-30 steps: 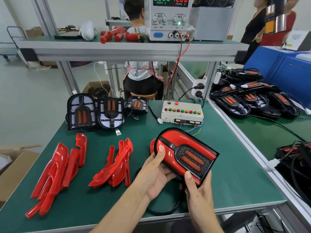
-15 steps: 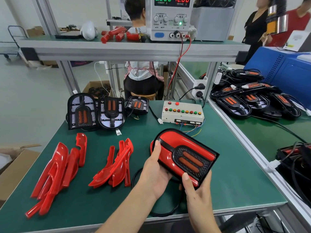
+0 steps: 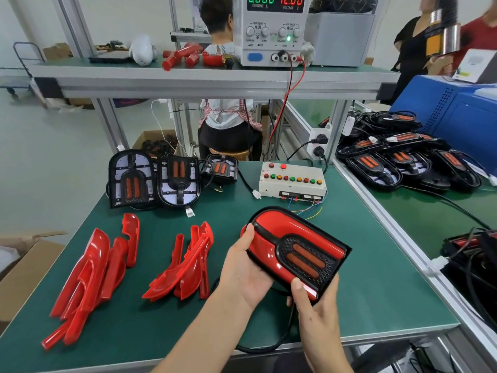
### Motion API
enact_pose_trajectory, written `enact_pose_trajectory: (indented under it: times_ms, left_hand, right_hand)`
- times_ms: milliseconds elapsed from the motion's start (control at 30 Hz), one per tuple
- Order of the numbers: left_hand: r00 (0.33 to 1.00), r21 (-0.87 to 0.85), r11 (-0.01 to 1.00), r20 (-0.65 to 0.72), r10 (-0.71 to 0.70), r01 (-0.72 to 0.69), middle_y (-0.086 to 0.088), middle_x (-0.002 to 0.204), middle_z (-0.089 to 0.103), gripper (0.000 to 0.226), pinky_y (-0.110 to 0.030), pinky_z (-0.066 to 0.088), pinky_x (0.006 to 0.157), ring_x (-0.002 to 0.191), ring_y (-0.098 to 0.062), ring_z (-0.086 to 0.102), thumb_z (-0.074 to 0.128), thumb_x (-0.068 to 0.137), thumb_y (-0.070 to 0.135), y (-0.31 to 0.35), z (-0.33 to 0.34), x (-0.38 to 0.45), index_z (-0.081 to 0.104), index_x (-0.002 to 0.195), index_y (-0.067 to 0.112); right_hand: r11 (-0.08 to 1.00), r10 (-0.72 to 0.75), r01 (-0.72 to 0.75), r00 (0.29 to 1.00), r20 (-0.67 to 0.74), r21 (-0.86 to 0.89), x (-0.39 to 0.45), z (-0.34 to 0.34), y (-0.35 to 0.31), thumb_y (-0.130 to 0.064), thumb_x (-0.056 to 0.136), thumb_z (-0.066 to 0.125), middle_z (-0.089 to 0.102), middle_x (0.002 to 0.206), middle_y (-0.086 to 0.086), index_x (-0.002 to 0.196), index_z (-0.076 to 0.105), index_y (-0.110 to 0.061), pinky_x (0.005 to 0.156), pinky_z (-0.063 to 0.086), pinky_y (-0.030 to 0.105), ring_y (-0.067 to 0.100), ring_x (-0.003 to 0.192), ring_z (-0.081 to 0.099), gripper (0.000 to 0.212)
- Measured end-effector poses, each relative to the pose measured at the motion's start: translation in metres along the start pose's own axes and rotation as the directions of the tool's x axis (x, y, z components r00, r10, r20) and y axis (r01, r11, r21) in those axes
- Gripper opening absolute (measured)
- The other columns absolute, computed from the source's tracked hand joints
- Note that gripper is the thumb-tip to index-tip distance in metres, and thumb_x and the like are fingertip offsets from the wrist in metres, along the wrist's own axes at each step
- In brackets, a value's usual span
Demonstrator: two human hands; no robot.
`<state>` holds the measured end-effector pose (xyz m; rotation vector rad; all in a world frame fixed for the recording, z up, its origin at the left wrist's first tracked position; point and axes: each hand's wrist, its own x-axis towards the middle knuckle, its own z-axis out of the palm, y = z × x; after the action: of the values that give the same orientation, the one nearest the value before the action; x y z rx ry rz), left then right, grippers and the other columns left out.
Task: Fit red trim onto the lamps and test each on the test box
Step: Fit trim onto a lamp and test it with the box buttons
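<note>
Head view: your left hand [image 3: 246,267] and right hand [image 3: 316,308] both grip the lamp [image 3: 297,250] above the green mat [image 3: 363,265]. Glossy red trim, black meshed centre, rounded end pointing up-left, long axis diagonal. Since a second ago it is lifted slightly; same hold.

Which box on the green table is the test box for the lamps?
Look at the far side of the green table, below the power supply on the shelf. The test box lies there, beyond the held lamp. It alone is pale, with rows of coloured round buttons on top.
</note>
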<state>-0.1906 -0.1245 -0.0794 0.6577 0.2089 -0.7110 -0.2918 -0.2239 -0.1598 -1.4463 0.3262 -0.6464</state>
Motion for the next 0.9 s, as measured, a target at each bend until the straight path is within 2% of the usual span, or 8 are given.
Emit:
enact_pose_trajectory:
  times_ms: [133, 267, 333, 433, 533, 667, 767, 900]
  left_hand:
    - [0.999, 0.006, 1.000, -0.035, 0.018, -0.018, -0.019, 0.120, 0.073, 0.050, -0.049, 0.054, 0.093, 0.108, -0.035, 0.072, 0.053, 0.101, 0.045, -0.001, -0.001, 0.001, 0.069, 0.127, 0.005]
    - [0.996, 0.101, 0.993, -0.045, 0.071, -0.066, -0.016, 0.122, 0.073, 0.067, -0.048, 0.052, 0.101, 0.113, -0.031, 0.071, 0.054, 0.091, 0.062, -0.007, 0.000, 0.001, 0.068, 0.129, 0.008]
    - [0.993, 0.148, 0.984, -0.044, 0.108, -0.100, -0.014, 0.122, 0.073, 0.071, -0.047, 0.053, 0.101, 0.114, -0.030, 0.071, 0.058, 0.085, 0.063, -0.009, 0.000, 0.002, 0.067, 0.130, 0.009]
    - [0.995, 0.184, 0.978, 0.006, 0.100, -0.099, -0.014, 0.128, 0.070, 0.070, -0.046, 0.049, 0.106, 0.120, -0.028, 0.067, 0.050, 0.092, 0.063, -0.006, -0.001, 0.001, 0.064, 0.135, 0.009]
    - [0.992, 0.198, 0.974, 0.084, 0.092, -0.107, -0.014, 0.136, 0.066, 0.060, -0.044, 0.045, 0.111, 0.128, -0.026, 0.062, 0.043, 0.102, 0.051, -0.005, -0.002, -0.001, 0.059, 0.140, 0.007]
    - [0.979, 0.232, 0.954, 0.108, 0.171, -0.192, -0.016, 0.133, 0.067, 0.047, -0.042, 0.055, 0.101, 0.125, -0.029, 0.064, 0.054, 0.101, 0.035, -0.010, -0.007, -0.005, 0.060, 0.136, 0.004]
    - [0.967, 0.275, 0.930, 0.142, 0.212, -0.245, -0.019, 0.131, 0.067, 0.045, -0.038, 0.058, 0.094, 0.121, -0.030, 0.066, 0.062, 0.096, 0.026, -0.014, -0.010, -0.007, 0.061, 0.134, 0.003]
    - [0.958, 0.338, 0.897, 0.134, 0.254, -0.285, -0.020, 0.127, 0.069, 0.048, -0.037, 0.059, 0.089, 0.115, -0.030, 0.068, 0.066, 0.091, 0.025, -0.015, -0.009, -0.004, 0.061, 0.133, 0.002]
  right_hand:
    - [1.000, -0.011, 0.011, 1.000, 0.004, -0.005, -0.001, 0.000, 0.002, -0.058, 0.081, 0.073, 0.072, 0.112, -0.004, 0.149, 0.034, -0.049, 0.070, 0.057, 0.027, 0.014, 0.073, 0.064, 0.079]
    - [1.000, -0.017, 0.017, 1.000, 0.006, 0.008, -0.001, 0.002, 0.000, -0.054, 0.081, 0.072, 0.072, 0.116, -0.006, 0.148, 0.035, -0.050, 0.071, 0.058, 0.026, 0.009, 0.078, 0.066, 0.077]
    - [1.000, 0.003, -0.003, 1.000, -0.005, 0.029, -0.001, 0.002, 0.000, -0.053, 0.080, 0.072, 0.072, 0.116, -0.007, 0.147, 0.037, -0.049, 0.072, 0.058, 0.025, 0.009, 0.081, 0.067, 0.075]
    - [0.996, 0.042, -0.039, 0.999, -0.026, 0.078, 0.000, 0.002, 0.000, -0.053, 0.078, 0.074, 0.072, 0.118, -0.006, 0.144, 0.041, -0.048, 0.071, 0.056, 0.033, 0.010, 0.085, 0.067, 0.073]
    - [0.987, 0.098, -0.091, 0.994, -0.047, 0.131, 0.005, 0.001, 0.001, -0.054, 0.078, 0.075, 0.072, 0.117, -0.002, 0.139, 0.047, -0.047, 0.072, 0.052, 0.039, 0.010, 0.085, 0.066, 0.067]
    - [0.988, 0.118, -0.113, 0.992, -0.044, 0.107, 0.007, 0.000, 0.002, -0.070, 0.073, 0.079, 0.070, 0.126, -0.002, 0.143, 0.043, -0.047, 0.072, 0.054, 0.037, 0.013, 0.096, 0.068, 0.082]
    - [0.988, 0.119, -0.113, 0.992, -0.049, 0.106, 0.008, 0.000, 0.003, -0.071, 0.073, 0.079, 0.070, 0.127, -0.002, 0.143, 0.044, -0.045, 0.071, 0.055, 0.034, 0.012, 0.100, 0.069, 0.082]
    - [0.988, 0.126, -0.121, 0.991, -0.049, 0.095, 0.007, 0.000, 0.003, -0.074, 0.071, 0.077, 0.071, 0.124, -0.002, 0.141, 0.046, -0.047, 0.067, 0.056, 0.030, 0.012, 0.098, 0.070, 0.081]
